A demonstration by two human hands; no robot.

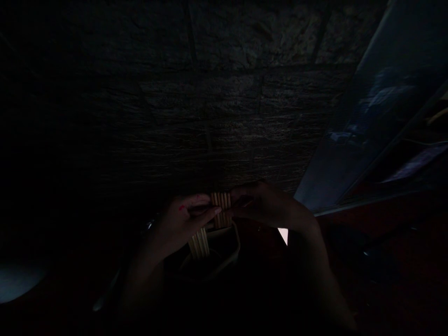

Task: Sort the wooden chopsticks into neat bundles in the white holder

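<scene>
In front of you, a wall of rough blocks (224, 98) fills most of the far side, dim and fading into black on the left. On the right, a smooth blue-grey panel (350, 135) slants from far right down toward the middle, with blurred lighter patches on its face. Near it, on the right, is a dark red surface (336, 233), too dim for you to make out well. Near the middle sits a box (239, 238) with a pale rim, its inside mostly lost in shadow. Your left hand (187, 219) and your right hand (259, 203) are close together at the far part of the box. At the near left, a pale rounded shape (17, 282) shows, too dark to name. Both your hands are closed on a row of slim sticks (225, 203), which stands upright, side by side, between them: your left thumb lies across its front, and your right fingers pinch its right edge. A second bundle of sticks (199, 245) leans in the box, just below your left hand. A bright white patch (284, 235) shows on the near side of your right hand. Small red marks (182, 207) dot your left hand.
</scene>
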